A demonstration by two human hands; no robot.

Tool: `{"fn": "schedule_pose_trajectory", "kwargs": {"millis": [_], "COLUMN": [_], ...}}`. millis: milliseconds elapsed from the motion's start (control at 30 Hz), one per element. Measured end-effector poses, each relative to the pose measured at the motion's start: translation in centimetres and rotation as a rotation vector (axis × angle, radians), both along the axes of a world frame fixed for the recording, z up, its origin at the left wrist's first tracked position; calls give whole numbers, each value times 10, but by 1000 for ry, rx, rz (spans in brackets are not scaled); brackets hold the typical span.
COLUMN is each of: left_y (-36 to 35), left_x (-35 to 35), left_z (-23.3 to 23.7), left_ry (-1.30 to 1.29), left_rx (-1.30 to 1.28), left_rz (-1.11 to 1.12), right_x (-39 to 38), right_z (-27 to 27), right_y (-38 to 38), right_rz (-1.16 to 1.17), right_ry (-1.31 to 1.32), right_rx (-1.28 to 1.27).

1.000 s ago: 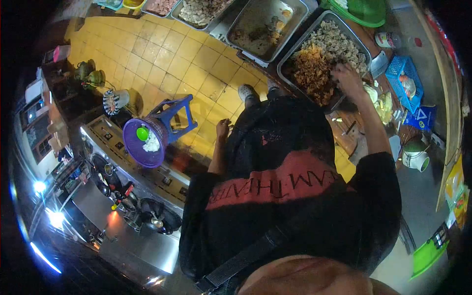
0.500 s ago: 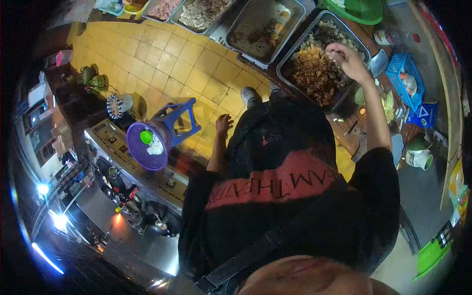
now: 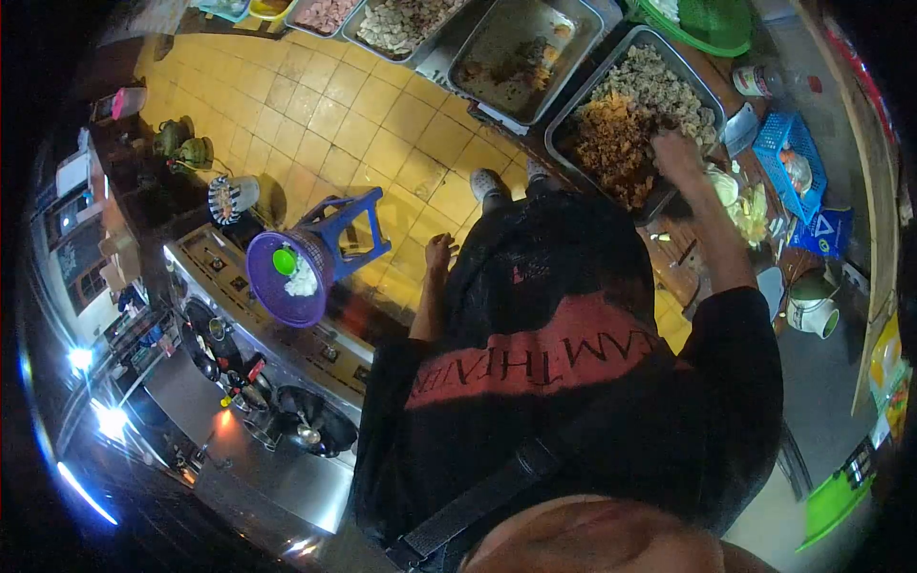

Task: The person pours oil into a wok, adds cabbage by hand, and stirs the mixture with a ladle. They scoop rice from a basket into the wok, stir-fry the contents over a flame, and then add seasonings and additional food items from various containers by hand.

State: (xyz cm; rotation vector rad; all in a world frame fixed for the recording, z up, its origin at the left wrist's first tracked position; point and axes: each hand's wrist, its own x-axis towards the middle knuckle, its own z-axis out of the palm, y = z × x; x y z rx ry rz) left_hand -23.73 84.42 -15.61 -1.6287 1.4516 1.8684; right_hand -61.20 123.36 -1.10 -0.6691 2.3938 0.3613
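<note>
My right hand [image 3: 676, 153] reaches down into a large metal tray [image 3: 573, 115] on the counter, at the near edge of its pale chopped food [image 3: 659, 81] and brown shredded food [image 3: 611, 143]. The fingertips are pressed into the food, so any grip is hidden. My left hand [image 3: 437, 253] hangs at my side over the yellow tiled floor [image 3: 363, 124], fingers loosely apart and holding nothing. My black shirt with a red band [image 3: 544, 363] fills the lower middle of the view.
More metal food trays [image 3: 521, 48] line the top edge. A purple basket [image 3: 287, 277] rests on a blue stool [image 3: 349, 229] beside a steel stove [image 3: 267, 382] at left. A blue crate [image 3: 783, 158], green colander [image 3: 712, 24] and white cup [image 3: 812, 310] stand at right.
My right hand had lifted above the tray half a second ago and has come back down into the food at the tray's near edge. My left hand has stayed at my side.
</note>
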Motion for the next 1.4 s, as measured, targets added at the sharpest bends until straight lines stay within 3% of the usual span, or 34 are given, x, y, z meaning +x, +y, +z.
{"fn": "schedule_pose_trajectory", "kwargs": {"millis": [67, 100, 167, 233, 267, 333, 433, 500, 533, 600, 633, 700, 733, 800, 833, 867, 933, 1067, 1167, 1233, 1267, 1333, 1400], "left_y": [3, 4, 2, -2, -2, 2, 3, 5, 5, 4, 3, 3, 3, 7, 8, 7, 6, 8, 6, 6, 6, 5, 6], "left_x": [-1, 1, 5, 8, 8, -7, -13, -17, -18, -13, -10, -4, -2, 2, 2, 3, 2, -11, -14, -17, -17, -18, -19], "left_z": [-1, -4, -7, -15, -20, -3, 5, 14, 14, 7, 0, -8, -11, -9, -10, -13, -10, 18, 10, 13, 12, 10, 10], "left_ry": [1, -1, -7, 168, 170, 44, 38, 25, 18, 18, 21, 42, 61, 62, 65, 67, 65, -13, 1, 0, 2, 10, 15], "left_rx": [-6, -16, -26, -255, -254, 0, 34, 21, 10, 9, 8, 2, -5, -20, -36, -35, -48, -101, -31, -3, -4, -15, -26], "left_rz": [-4, -10, -23, -475, -478, 17, 43, 28, 13, 17, 22, 16, 12, 23, 33, 38, 0, -119, -9, 30, 27, -2, -8], "right_x": [3, 13, 14, 12, 9, -2, -18, -24, -18, -29, -35, -44, -41, -30, -12, -5, 9, 4, -16, -27, -27, -26, -33], "right_z": [-72, 19, 51, 59, 60, 67, 89, 106, 125, 129, 120, 92, 75, 47, 56, 54, 42, 36, 60, 92, 102, 118, 126], "right_y": [46, 5, -15, -14, -14, -18, -35, -48, -60, -59, -52, -28, -19, -9, -18, -16, -10, 0, -6, -24, -34, -51, -55], "right_rz": [-63, 197, 62, -78, -115, -146, -90, -162, -429, -485, -485, -47, -45, 85, 21, 25, 133, 178, -3, -335, -337, -569, -489], "right_ry": [149, 203, 181, 167, 108, 52, -135, -222, -306, -378, -377, -14, -11, -14, 79, 81, 378, 459, 238, -150, -148, -401, -299], "right_rx": [-649, -290, -347, -401, -421, -445, -394, -783, -934, -1056, -1056, -586, -586, -132, -82, -81, -328, -386, -496, -447, -448, -1036, -1113]}}
